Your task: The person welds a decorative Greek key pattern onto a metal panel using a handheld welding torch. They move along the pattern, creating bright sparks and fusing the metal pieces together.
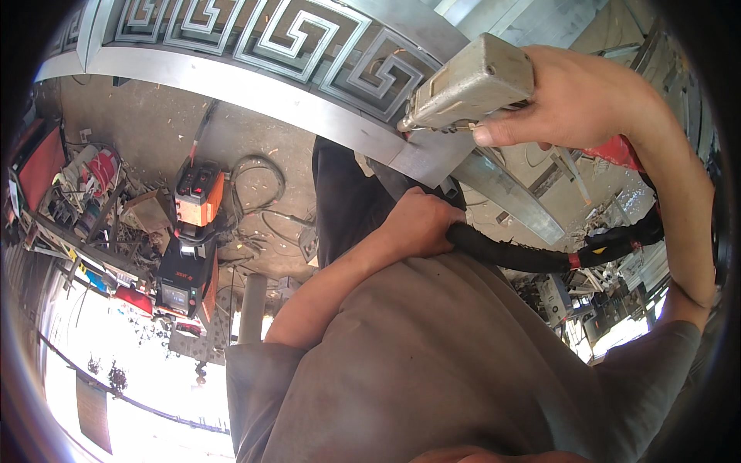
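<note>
Workshop floor (158, 112); right hand (575, 96) around metal tool (475, 83)

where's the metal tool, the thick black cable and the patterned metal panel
Metal tool (475, 83), head view: side of its body.
Thick black cable (540, 258), head view: its middle stretch.
Patterned metal panel (258, 91), head view: flat rail.

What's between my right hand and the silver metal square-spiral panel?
In the head view, a worn, boxy grey metal tool, held in your right hand.
</note>
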Demonstrator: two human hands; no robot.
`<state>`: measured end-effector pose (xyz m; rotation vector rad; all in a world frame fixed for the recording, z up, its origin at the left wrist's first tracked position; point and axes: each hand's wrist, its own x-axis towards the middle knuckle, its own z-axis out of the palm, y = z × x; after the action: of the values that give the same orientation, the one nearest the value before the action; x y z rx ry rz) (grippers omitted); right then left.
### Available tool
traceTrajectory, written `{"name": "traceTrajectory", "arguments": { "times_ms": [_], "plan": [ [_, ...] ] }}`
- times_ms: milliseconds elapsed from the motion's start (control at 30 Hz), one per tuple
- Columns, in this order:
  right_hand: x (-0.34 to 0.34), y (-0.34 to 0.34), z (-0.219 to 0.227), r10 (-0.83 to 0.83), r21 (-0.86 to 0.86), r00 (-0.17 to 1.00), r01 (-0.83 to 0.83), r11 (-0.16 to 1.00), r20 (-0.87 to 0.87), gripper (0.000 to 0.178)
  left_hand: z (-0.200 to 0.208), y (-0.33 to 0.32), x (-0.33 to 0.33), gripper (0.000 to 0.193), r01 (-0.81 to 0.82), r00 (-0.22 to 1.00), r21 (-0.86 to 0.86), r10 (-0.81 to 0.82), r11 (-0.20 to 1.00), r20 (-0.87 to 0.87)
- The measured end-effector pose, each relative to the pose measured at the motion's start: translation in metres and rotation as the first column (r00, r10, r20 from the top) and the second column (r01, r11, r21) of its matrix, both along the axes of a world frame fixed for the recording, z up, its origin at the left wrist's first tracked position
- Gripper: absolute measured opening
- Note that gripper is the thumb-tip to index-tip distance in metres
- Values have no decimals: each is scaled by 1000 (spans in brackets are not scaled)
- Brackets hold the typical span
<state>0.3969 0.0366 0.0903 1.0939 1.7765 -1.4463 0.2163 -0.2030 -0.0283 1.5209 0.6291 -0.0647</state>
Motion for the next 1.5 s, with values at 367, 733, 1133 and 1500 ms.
{"name": "traceTrajectory", "arguments": {
  "times_ms": [367,733,1133,1500],
  "plan": [
    [-23,13,9,75,-59,995,-71,996,59,52,0,-2,1,20,-124,990,-2,124,992,67],
    [-35,18,16,108,-98,980,-93,991,164,51,2,-2,-1,20,-119,991,5,119,993,63],
    [-39,20,21,59,-126,980,-35,991,188,50,2,-1,-1,21,-123,990,15,121,992,76],
    [7,-9,45,-356,123,920,377,918,-165,57,-2,-2,-18,25,-79,997,49,79,996,-6]
  ]
}}
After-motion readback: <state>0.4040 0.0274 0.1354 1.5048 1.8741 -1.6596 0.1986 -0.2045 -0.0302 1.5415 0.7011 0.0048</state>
